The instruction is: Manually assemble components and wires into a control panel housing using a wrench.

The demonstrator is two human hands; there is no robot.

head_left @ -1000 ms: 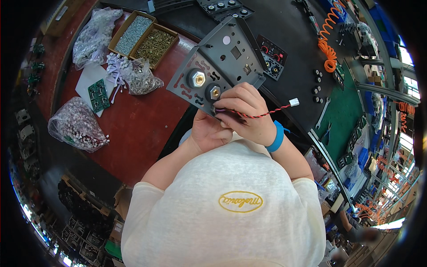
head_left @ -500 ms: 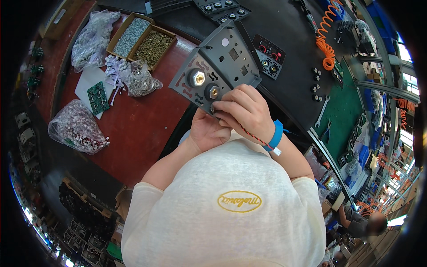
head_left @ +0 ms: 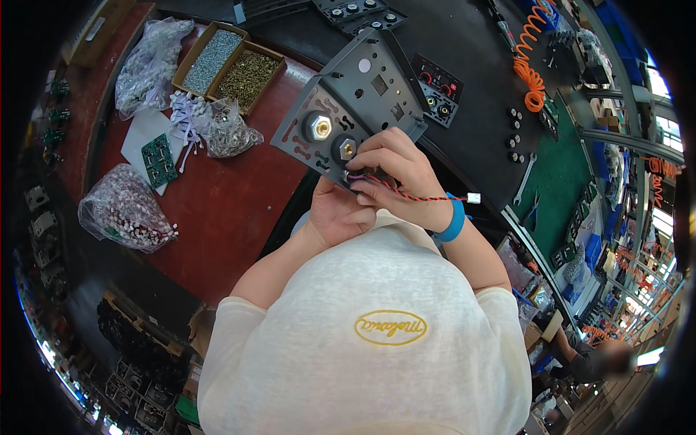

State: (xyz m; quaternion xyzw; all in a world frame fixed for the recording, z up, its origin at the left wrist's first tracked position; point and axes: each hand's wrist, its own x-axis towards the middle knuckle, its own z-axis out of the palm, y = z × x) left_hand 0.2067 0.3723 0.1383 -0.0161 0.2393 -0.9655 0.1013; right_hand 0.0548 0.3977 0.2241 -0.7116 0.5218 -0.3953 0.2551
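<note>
A bent dark grey metal panel (head_left: pixel 341 93) with holes and slots is tilted up in front of me. Two round fittings with hex nuts, a silver one (head_left: pixel 320 127) and a darker one (head_left: pixel 347 150), sit on its near face. My left hand (head_left: pixel 337 216) is closed at the panel's near lower edge, fingers curled beneath. The fingers of my right hand (head_left: pixel 406 174), closed, pinch a red-and-black twisted cable (head_left: pixel 424 198) against the panel beside the darker nut. Its white plug (head_left: pixel 474 198) hangs free past my wrist, which wears a blue band (head_left: pixel 453 220). My fingers partly hide the pinched end.
Left, on the red surface, are boxes of silver (head_left: pixel 214 61) and brass-coloured hardware (head_left: pixel 246 78), bags of small parts (head_left: pixel 127 206) and a green circuit board (head_left: pixel 159 161). A control panel with knobs (head_left: pixel 438 81), coiled orange hose (head_left: pixel 533 80) and wrench (head_left: pixel 525 180) lie right.
The cable's free end has swung up and outward, so its plug now sticks out beyond my right wrist. My right fingers have shifted slightly; the panel has moved a little left.
</note>
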